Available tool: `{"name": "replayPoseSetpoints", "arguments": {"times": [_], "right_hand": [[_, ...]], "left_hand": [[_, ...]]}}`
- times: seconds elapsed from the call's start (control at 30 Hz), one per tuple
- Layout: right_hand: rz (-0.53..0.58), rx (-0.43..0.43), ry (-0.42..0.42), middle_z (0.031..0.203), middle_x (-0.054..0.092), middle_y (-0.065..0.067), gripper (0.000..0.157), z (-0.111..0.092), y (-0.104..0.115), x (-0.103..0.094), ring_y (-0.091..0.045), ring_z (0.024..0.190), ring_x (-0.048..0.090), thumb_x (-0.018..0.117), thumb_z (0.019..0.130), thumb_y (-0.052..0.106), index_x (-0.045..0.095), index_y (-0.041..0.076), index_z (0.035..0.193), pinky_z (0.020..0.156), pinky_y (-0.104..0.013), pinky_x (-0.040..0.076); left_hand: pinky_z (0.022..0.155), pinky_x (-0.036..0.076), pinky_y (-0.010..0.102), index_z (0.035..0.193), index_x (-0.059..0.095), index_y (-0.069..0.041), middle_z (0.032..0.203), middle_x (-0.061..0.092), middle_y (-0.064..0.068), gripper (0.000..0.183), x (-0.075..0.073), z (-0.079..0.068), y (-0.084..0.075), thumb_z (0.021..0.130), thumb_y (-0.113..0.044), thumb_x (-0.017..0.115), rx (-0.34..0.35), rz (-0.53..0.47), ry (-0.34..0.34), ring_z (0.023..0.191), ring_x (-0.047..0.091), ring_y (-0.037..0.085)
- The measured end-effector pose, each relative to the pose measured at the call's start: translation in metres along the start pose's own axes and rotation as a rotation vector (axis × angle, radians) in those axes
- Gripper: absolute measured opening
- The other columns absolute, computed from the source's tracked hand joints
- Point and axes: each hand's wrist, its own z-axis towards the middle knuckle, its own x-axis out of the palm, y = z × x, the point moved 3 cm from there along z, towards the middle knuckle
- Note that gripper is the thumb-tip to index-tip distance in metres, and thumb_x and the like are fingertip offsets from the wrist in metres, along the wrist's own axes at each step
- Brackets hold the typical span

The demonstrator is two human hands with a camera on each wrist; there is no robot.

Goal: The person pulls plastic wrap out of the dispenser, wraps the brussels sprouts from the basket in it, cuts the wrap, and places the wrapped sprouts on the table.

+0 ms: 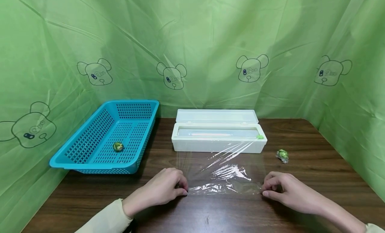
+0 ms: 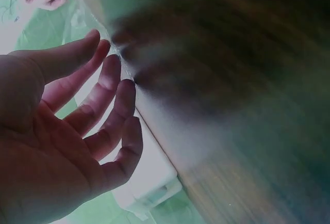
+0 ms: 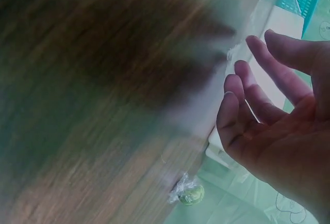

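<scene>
A sheet of clear plastic wrap point(image 1: 222, 174) stretches forward from a white wrap dispenser box point(image 1: 219, 146) over the dark wooden table. At its front left corner is my left hand point(image 1: 168, 188), palm turned inward. The left wrist view shows loosely bent fingers point(image 2: 124, 100), their tips at the film's edge. My right hand point(image 1: 284, 189) is at the front right corner. In the right wrist view a small gap shows between its thumb and index finger, and the crinkled film edge lies just beyond the fingertips. The dispenser's lid point(image 1: 216, 116) is raised, with the roll point(image 1: 207, 132) inside.
A blue plastic basket point(image 1: 147, 136) stands at the left, holding a small round green vegetable point(image 1: 118, 146). Another such vegetable in plastic wrap point(image 1: 282, 155) lies right of the dispenser. A green slide cutter point(image 1: 260, 137) sits at the dispenser's right end. Green cloth point(image 1: 210, 32) surrounds the table.
</scene>
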Motion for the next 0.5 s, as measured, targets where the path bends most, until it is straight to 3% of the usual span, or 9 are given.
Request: {"name": "replayPoseSetpoints", "arguments": {"times": [0.2, 0.33, 0.5], "right_hand": [[0.026, 0.036, -0.038, 0.088, 0.064, 0.02, 0.014, 0.005, -0.001, -0.002, 0.0, 0.078, 0.058, 0.082, 0.093, 0.014, 0.075, 0.027, 0.094, 0.064, -0.025, 0.048], [0.006, 0.08, -0.101, 0.084, 0.062, 0.019, 0.013, 0.01, -0.005, -0.008, -0.001, 0.074, 0.056, 0.085, 0.09, 0.014, 0.076, 0.022, 0.097, 0.062, -0.024, 0.047], [-0.06, 0.143, -0.111, 0.082, 0.058, 0.017, 0.024, 0.014, -0.014, -0.013, -0.002, 0.073, 0.053, 0.09, 0.084, 0.017, 0.078, 0.016, 0.105, 0.063, -0.025, 0.046]], "left_hand": [[0.073, 0.053, 0.029, 0.084, 0.08, -0.025, 0.081, 0.064, -0.024, 0.011, -0.005, 0.002, -0.001, 0.089, -0.017, 0.086, -0.026, -0.048, 0.022, 0.081, 0.061, 0.0], [0.076, 0.053, 0.033, 0.09, 0.08, -0.023, 0.088, 0.064, -0.018, 0.008, -0.012, 0.002, 0.0, 0.088, -0.018, 0.086, -0.069, -0.042, -0.019, 0.083, 0.062, 0.004], [0.076, 0.052, 0.04, 0.116, 0.078, -0.015, 0.098, 0.062, -0.004, 0.034, -0.017, 0.002, 0.006, 0.085, -0.023, 0.089, -0.188, 0.059, -0.091, 0.088, 0.059, 0.015]]}}
